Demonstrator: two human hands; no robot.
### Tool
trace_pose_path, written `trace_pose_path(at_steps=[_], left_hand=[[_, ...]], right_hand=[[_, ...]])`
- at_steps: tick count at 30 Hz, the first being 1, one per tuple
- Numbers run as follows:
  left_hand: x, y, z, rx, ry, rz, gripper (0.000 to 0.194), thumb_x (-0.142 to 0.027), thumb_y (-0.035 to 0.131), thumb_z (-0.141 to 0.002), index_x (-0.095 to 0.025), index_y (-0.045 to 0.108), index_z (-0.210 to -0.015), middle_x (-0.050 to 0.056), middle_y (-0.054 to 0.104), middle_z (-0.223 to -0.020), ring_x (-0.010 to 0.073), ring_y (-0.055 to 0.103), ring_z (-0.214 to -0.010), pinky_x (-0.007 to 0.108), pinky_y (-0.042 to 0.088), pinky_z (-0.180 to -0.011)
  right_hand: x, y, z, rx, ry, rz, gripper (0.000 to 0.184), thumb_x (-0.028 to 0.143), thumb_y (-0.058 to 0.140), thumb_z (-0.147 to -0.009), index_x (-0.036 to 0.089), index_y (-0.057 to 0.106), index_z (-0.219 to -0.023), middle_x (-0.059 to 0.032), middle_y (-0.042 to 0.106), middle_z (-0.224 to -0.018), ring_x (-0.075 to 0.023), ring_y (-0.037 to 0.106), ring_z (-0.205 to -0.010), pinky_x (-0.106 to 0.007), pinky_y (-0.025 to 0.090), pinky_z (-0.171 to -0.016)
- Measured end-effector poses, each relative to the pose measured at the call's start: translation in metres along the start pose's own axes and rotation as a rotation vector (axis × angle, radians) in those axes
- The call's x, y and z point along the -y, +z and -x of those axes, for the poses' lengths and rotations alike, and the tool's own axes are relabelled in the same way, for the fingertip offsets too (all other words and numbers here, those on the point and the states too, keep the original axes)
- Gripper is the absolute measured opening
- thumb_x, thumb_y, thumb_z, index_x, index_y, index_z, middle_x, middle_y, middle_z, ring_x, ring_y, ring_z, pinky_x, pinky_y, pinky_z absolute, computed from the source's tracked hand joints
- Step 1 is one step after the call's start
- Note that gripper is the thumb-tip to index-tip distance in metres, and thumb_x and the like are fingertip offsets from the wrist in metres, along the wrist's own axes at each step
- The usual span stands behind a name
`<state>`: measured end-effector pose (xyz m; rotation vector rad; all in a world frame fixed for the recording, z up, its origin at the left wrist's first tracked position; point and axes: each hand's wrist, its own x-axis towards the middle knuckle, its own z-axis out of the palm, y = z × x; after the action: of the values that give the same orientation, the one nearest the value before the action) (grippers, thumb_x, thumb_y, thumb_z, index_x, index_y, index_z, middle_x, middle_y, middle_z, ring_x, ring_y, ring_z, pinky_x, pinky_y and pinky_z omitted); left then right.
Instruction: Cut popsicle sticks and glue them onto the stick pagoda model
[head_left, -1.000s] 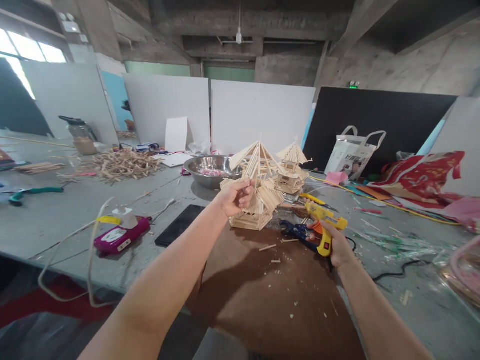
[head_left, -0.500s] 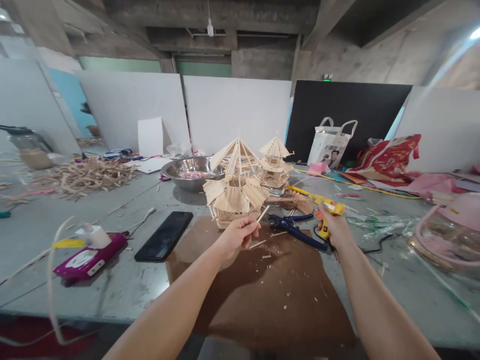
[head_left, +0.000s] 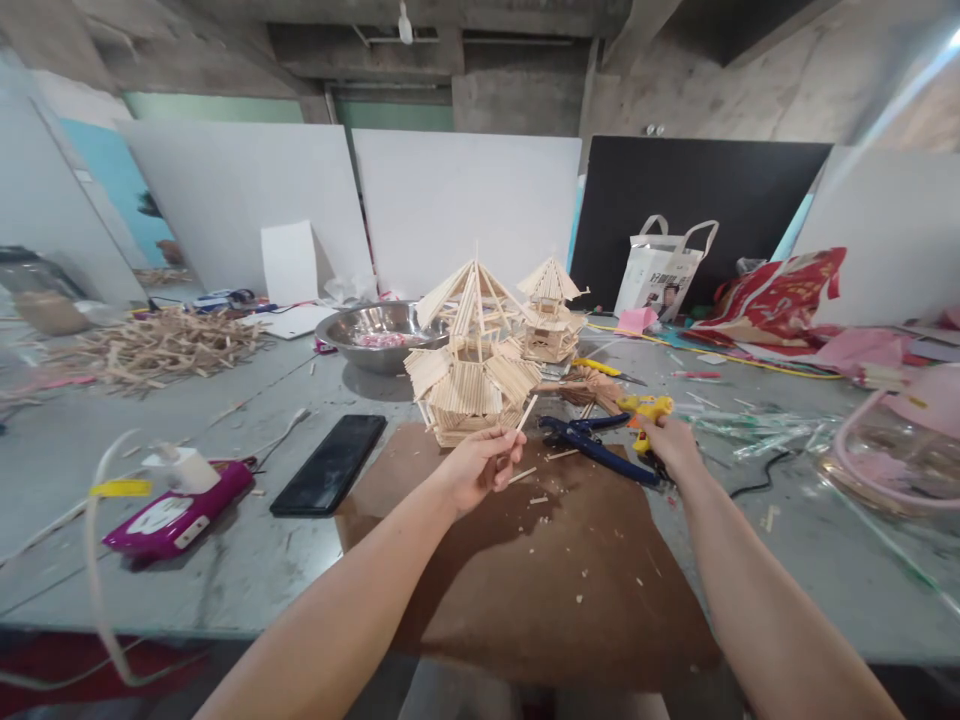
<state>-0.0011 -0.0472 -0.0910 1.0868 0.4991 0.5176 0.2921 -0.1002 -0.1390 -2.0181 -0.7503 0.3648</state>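
My left hand (head_left: 484,468) is closed in a pinch on a thin wooden stick (head_left: 528,412), which points up and to the right. Just behind the fingers stands a small pavilion model (head_left: 474,385) built of wooden sticks, its upper roof partly an open frame. On the right, my right hand (head_left: 670,447) is closed on a yellow hot glue gun (head_left: 645,406), covering part of its handle. Blue-handled cutters (head_left: 600,452) lie between my hands, close to the glue gun. Loose stick pieces are scattered on the brown board (head_left: 555,610) below.
A second stick model (head_left: 551,315) and a metal bowl (head_left: 345,345) stand behind. To the left lie a phone (head_left: 330,465), a purple power strip (head_left: 180,510) and a stick pile (head_left: 176,350). A pink-lidded clear container (head_left: 900,450) sits far right; yellow-handled pliers (head_left: 600,367) lie behind the cutters.
The view has tilted down slightly. My right hand and the glue gun have shifted a little left, nearer the cutters. The stick in my left hand points more steeply upward.
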Motion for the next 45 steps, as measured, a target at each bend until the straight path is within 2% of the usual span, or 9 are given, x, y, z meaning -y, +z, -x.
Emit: trace_pose_path(at_steps=[6, 10, 15, 18, 21, 26, 39, 42, 45], left_hand=[[-0.001, -0.003, 0.000, 0.039, -0.056, 0.094, 0.009, -0.021, 0.049, -0.071, -0.013, 0.049, -0.075, -0.003, 0.047, -0.059, 0.0020, 0.037, -0.033, 0.017, 0.023, -0.032], [0.000, 0.001, 0.000, 0.056, -0.081, 0.039, 0.011, -0.023, 0.051, -0.070, -0.013, 0.050, -0.074, -0.004, 0.046, -0.056, 0.0022, 0.037, -0.034, 0.017, 0.023, -0.032], [0.002, 0.005, -0.001, 0.055, -0.132, -0.088, 0.016, -0.028, 0.053, -0.068, -0.013, 0.050, -0.070, -0.005, 0.043, -0.049, 0.0016, 0.033, -0.032, 0.016, 0.020, -0.032], [0.005, 0.005, -0.002, 0.062, -0.160, -0.157, 0.018, -0.030, 0.054, -0.068, -0.013, 0.050, -0.071, -0.005, 0.042, -0.048, 0.0020, 0.033, -0.031, 0.017, 0.018, -0.031], [0.007, 0.005, -0.004, 0.084, -0.192, -0.212, 0.022, -0.034, 0.053, -0.067, -0.013, 0.051, -0.072, -0.006, 0.042, -0.048, 0.0023, 0.034, -0.030, 0.017, 0.017, -0.030], [0.010, 0.005, -0.006, 0.096, -0.223, -0.286, 0.023, -0.036, 0.053, -0.066, -0.014, 0.052, -0.072, -0.006, 0.042, -0.049, 0.0021, 0.034, -0.029, 0.017, 0.015, -0.030], [0.012, 0.007, -0.006, 0.073, -0.189, -0.439, 0.024, -0.037, 0.049, -0.068, -0.014, 0.052, -0.073, -0.006, 0.041, -0.049, 0.0023, 0.032, -0.030, 0.017, 0.016, -0.030], [0.012, 0.011, -0.004, 0.010, -0.113, -0.628, 0.023, -0.037, 0.046, -0.069, -0.015, 0.051, -0.072, -0.005, 0.042, -0.050, 0.0030, 0.031, -0.031, 0.018, 0.018, -0.032], [0.015, 0.017, -0.003, -0.094, 0.096, -0.930, 0.023, -0.036, 0.043, -0.071, -0.015, 0.052, -0.067, -0.003, 0.047, -0.052, 0.0058, 0.038, -0.040, 0.018, 0.026, -0.040]], right_hand=[[0.006, -0.013, 0.007, 0.007, 0.046, 0.586, 0.050, 0.057, 0.038, -0.065, 0.015, 0.062, -0.072, -0.0191, 0.059, -0.088, -0.0342, 0.053, -0.087, -0.042, 0.040, -0.063], [0.010, -0.018, 0.013, -0.063, 0.040, 0.668, 0.047, 0.055, 0.040, -0.065, 0.016, 0.063, -0.078, -0.0164, 0.060, -0.085, -0.0307, 0.055, -0.079, -0.038, 0.040, -0.060], [0.024, -0.002, 0.031, -0.200, -0.408, 0.419, 0.036, 0.041, 0.041, -0.071, 0.015, 0.059, -0.089, -0.0101, 0.061, -0.082, -0.0208, 0.055, -0.076, -0.032, 0.040, -0.066], [0.037, 0.015, 0.052, 0.004, -0.699, 0.179, 0.033, 0.037, 0.040, -0.074, 0.016, 0.058, -0.092, -0.0068, 0.061, -0.084, -0.0157, 0.054, -0.073, -0.027, 0.041, -0.068], [0.047, 0.025, 0.072, 0.188, -0.810, 0.042, 0.031, 0.035, 0.040, -0.076, 0.019, 0.055, -0.098, -0.0048, 0.060, -0.087, -0.0144, 0.054, -0.077, -0.026, 0.041, -0.071], [0.053, 0.026, 0.088, 0.369, -0.827, 0.013, 0.025, 0.032, 0.043, -0.075, 0.020, 0.057, -0.091, -0.0033, 0.062, -0.083, -0.0142, 0.055, -0.073, -0.026, 0.041, -0.067], [0.053, 0.024, 0.088, 0.406, -0.816, 0.074, 0.018, 0.033, 0.047, -0.072, 0.019, 0.058, -0.076, -0.0013, 0.062, -0.072, -0.0128, 0.053, -0.063, -0.023, 0.039, -0.060], [0.052, 0.025, 0.087, 0.417, -0.826, 0.091, 0.016, 0.031, 0.046, -0.073, 0.019, 0.056, -0.075, -0.0002, 0.060, -0.069, -0.0125, 0.052, -0.062, -0.023, 0.038, -0.058], [0.053, 0.026, 0.090, 0.422, -0.842, 0.108, 0.016, 0.031, 0.044, -0.074, 0.019, 0.055, -0.073, 0.0001, 0.059, -0.068, -0.0122, 0.051, -0.061, -0.022, 0.037, -0.057]])
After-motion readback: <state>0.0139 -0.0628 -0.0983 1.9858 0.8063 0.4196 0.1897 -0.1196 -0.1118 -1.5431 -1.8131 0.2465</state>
